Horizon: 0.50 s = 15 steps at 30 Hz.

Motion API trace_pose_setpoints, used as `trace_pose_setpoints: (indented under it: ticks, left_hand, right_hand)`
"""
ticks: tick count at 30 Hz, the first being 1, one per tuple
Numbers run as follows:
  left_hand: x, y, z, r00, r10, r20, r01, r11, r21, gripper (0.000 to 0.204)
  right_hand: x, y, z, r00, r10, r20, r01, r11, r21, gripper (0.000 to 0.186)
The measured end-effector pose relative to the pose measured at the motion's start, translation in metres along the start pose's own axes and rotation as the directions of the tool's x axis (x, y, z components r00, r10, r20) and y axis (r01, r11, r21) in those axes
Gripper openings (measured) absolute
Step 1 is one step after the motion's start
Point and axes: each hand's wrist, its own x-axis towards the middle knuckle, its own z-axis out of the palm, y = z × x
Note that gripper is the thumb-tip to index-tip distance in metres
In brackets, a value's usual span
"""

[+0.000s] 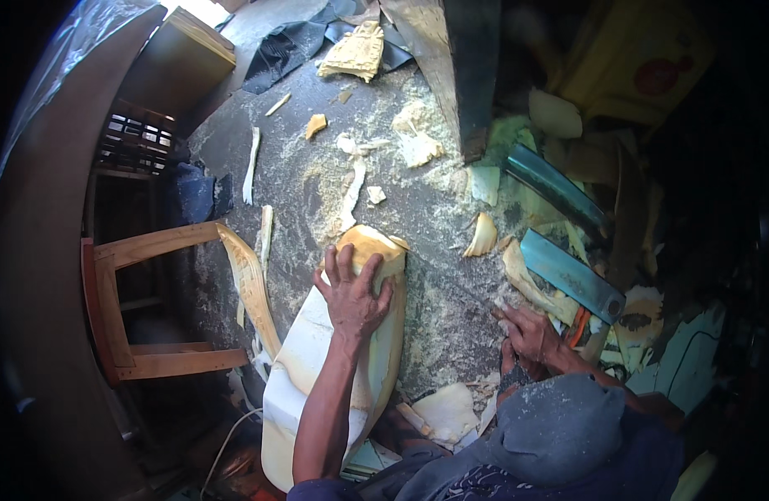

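A long moulded foam block [299, 367], shaped like a motorcycle seat, lies lengthwise before me, white on top with yellowish sides. Its far end [364, 242] is a rough, tan-yellow surface. My left hand [351, 296] rests on that end with fingers spread, palm down, and the forearm runs along the block. To the right, over the dusty floor, my right hand [531, 334] is closed with curled fingers. A small brownish tip shows at its fingertips, but what it belongs to is hidden. Beside this hand lies a curved foam offcut [531, 280].
Foam crumbs and scraps [418, 146] litter the dark floor. At left stands a wooden frame [163, 363]. Flat blue-teal pieces [572, 275] and an orange item [579, 327] lie at right. A grey cloth-covered form [560, 426] partly hides my right forearm. A yellow container [627, 63] stands at far right.
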Motion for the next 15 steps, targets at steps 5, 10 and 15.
trace_pose_setpoints:
  ticks: [5,10,15]
  left_hand:
    - [0.001,0.000,0.003,1.000,0.017,0.001,-0.017,0.999,-0.030,0.048]
    - [-0.001,0.003,-0.009,1.000,0.016,0.001,-0.016,1.000,-0.010,0.052]
    - [-0.027,0.020,-0.023,0.991,0.134,-0.013,-0.135,0.978,-0.161,0.053]
  right_hand:
    - [-0.020,0.000,-0.017,0.992,0.075,0.102,-0.075,0.997,-0.006,0.046]
    - [-0.052,-0.004,-0.052,0.931,0.311,0.193,-0.287,0.947,-0.144,0.045]
    - [-0.064,-0.011,-0.078,0.988,0.151,0.037,-0.148,0.987,-0.063,0.045]
